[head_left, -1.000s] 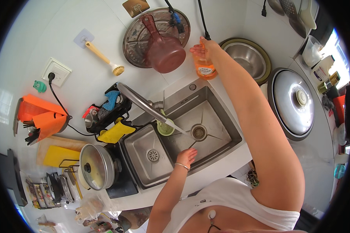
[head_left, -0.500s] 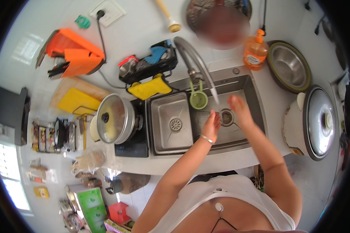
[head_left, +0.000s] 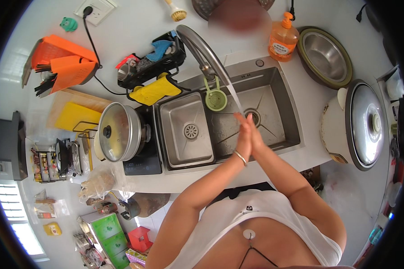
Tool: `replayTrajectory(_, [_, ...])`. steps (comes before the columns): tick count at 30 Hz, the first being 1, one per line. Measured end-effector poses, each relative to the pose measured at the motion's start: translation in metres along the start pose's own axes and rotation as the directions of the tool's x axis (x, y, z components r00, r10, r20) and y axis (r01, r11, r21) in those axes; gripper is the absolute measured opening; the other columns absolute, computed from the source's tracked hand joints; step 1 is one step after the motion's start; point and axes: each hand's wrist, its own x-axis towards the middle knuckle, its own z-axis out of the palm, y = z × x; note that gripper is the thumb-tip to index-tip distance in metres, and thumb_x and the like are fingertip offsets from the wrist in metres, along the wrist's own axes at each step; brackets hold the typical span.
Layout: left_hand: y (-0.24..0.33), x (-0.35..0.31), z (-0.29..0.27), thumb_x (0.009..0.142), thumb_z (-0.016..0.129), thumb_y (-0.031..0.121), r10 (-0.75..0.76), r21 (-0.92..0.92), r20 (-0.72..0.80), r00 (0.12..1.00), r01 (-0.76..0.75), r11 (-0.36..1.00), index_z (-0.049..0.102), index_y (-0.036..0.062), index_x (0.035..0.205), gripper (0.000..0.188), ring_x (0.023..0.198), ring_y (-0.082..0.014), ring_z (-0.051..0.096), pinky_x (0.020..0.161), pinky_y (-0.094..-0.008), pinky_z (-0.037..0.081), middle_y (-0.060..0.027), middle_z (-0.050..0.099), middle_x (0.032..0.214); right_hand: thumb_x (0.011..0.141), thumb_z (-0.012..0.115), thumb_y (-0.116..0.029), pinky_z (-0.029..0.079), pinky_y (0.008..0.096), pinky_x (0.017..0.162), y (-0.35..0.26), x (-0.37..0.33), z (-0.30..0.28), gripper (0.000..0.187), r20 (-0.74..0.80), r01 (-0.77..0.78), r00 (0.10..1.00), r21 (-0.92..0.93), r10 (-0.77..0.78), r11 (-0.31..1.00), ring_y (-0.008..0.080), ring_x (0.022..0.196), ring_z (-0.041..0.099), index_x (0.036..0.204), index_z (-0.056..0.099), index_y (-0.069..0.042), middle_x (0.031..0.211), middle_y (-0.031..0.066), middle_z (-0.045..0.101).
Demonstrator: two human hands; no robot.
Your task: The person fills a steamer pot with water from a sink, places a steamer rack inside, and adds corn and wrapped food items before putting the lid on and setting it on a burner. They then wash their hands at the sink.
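Palm against palm, my left hand (head_left: 243, 139) and my right hand (head_left: 256, 138) meet over the larger basin of the steel sink (head_left: 274, 121). Fingers on both are stretched out flat, and nothing shows between them. A bracelet circles my left wrist. From the curved tap (head_left: 201, 41) a stream of water (head_left: 234, 96) falls onto or just beside the fingertips. Behind the hands lies the basin's drain (head_left: 252, 117), partly covered by them. A green strainer cup (head_left: 216, 99) hangs below the tap, to the left of the stream.
An orange soap bottle (head_left: 283, 38) and metal bowls (head_left: 325, 56) stand behind the sink. At right is a large lidded pot (head_left: 363, 125); at left, a glass-lidded pot (head_left: 116, 132) sits on a black cooktop (head_left: 143, 165). A yellow cloth (head_left: 155, 91) hangs at a black caddy (head_left: 150, 67).
My hands, apart half a second ago, have come together palm to palm. The right hand has moved left to the other. The whole view has shifted a little.
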Motion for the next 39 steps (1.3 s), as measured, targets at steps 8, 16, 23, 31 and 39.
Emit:
replayTrajectory(8, [0.006, 0.004, -0.026, 0.09, 0.032, 0.069, -0.174, -0.083, 0.099, 0.98, 0.182, 0.98, 0.017, -0.0009, 0.149, 0.092, 0.143, -0.0305, 0.017, 0.116, -0.0398, 0.013, -0.0187, 0.021, 0.152, 0.096, 0.038, -0.058, 0.04, 0.0381, 0.103, 0.021, 0.011, 0.01, 0.075, -0.07, -0.204, 0.965, 0.408, 0.253, 0.89, 0.0273, 0.128, 0.044, 0.143, 0.032, 0.001, 0.142, 0.0158, 0.042])
replayTrajectory(16, [0.012, 0.005, -0.01, 0.093, 0.033, 0.066, 0.067, -0.191, 0.09, 0.994, -0.049, 0.98, 0.016, -0.0028, 0.148, 0.09, 0.144, -0.0235, 0.016, 0.116, -0.0369, 0.016, -0.0111, 0.02, 0.155, 0.098, 0.044, -0.045, 0.047, 0.0409, 0.099, 0.01, 0.02, 0.008, 0.063, -0.2, -0.167, 0.942, 0.413, 0.268, 0.895, 0.0311, 0.113, 0.057, 0.134, 0.039, 0.006, 0.123, 0.0204, 0.057])
replayTrajectory(23, [0.004, -0.004, -0.032, 0.09, 0.043, 0.022, 0.139, -0.896, 0.287, 0.948, 0.214, 0.388, 0.014, -0.0029, 0.149, 0.071, 0.146, -0.0225, 0.014, 0.119, -0.0349, 0.01, -0.0118, 0.019, 0.156, 0.097, 0.053, -0.024, 0.052, 0.045, 0.088, 0.01, 0.034, -0.012, 0.027, 0.243, -0.234, 0.966, 0.676, 0.088, 0.699, 0.0265, 0.089, 0.062, 0.114, 0.054, -0.003, 0.096, 0.0109, 0.061])
replayTrajectory(31, [-0.021, -0.014, -0.034, 0.068, 0.049, -0.012, 0.264, 0.708, 0.426, 0.865, -0.5, 0.498, 0.016, -0.0064, 0.147, 0.087, 0.132, -0.0407, 0.039, 0.106, -0.0436, 0.035, -0.0308, 0.037, 0.14, 0.09, 0.06, -0.047, 0.051, 0.0393, 0.06, 0.017, 0.047, -0.041, 0.039, 0.101, -0.41, 0.9, 0.523, 0.424, 0.747, 0.0193, 0.052, 0.051, 0.073, 0.054, -0.013, 0.059, 0.002, 0.05])
replayTrajectory(39, [-0.011, 0.038, -0.032, 0.073, 0.063, 0.017, 0.103, 0.89, 0.455, 0.885, -0.447, -0.087, 0.049, -0.0051, 0.123, 0.056, 0.106, -0.0338, 0.056, 0.088, -0.0439, 0.043, -0.0196, 0.058, 0.11, 0.097, 0.045, -0.051, 0.051, 0.037, 0.073, 0.026, 0.048, -0.027, 0.049, -0.47, -0.154, 0.867, 0.065, 0.166, 0.986, 0.0239, 0.073, 0.06, 0.09, 0.063, -0.007, 0.082, 0.01, 0.065])
